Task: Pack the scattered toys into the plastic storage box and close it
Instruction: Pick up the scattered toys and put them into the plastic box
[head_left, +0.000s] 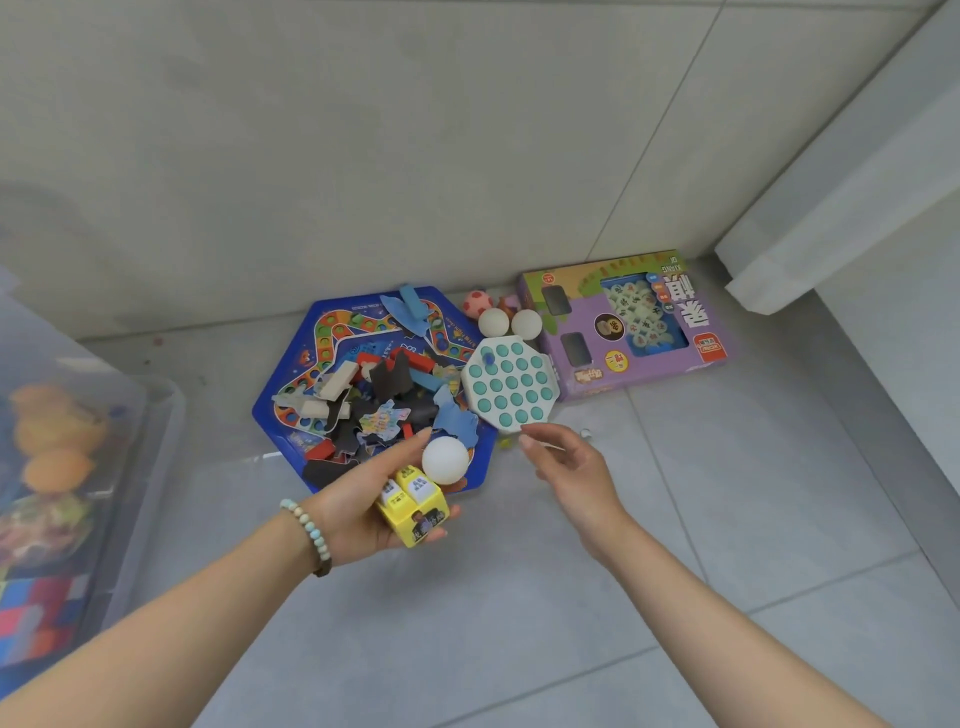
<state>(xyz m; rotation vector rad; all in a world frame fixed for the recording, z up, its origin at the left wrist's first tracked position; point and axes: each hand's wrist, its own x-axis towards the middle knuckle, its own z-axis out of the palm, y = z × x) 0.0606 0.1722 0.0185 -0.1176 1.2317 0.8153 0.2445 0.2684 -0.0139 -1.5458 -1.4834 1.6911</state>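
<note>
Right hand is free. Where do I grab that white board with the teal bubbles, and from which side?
Probably best to pinch the near rim of the bubble board, coming from your side with the right hand. It is flat and thin, and that edge faces the hand, while white balls and the purple box crowd its far and right edges.

A floor of large, smooth grey tiles (675, 545) with thin pale joints meets a wall of pale grey-green tiles (363, 130) at the far side. A white, square-edged ledge (831, 218) juts in on the right.
</note>
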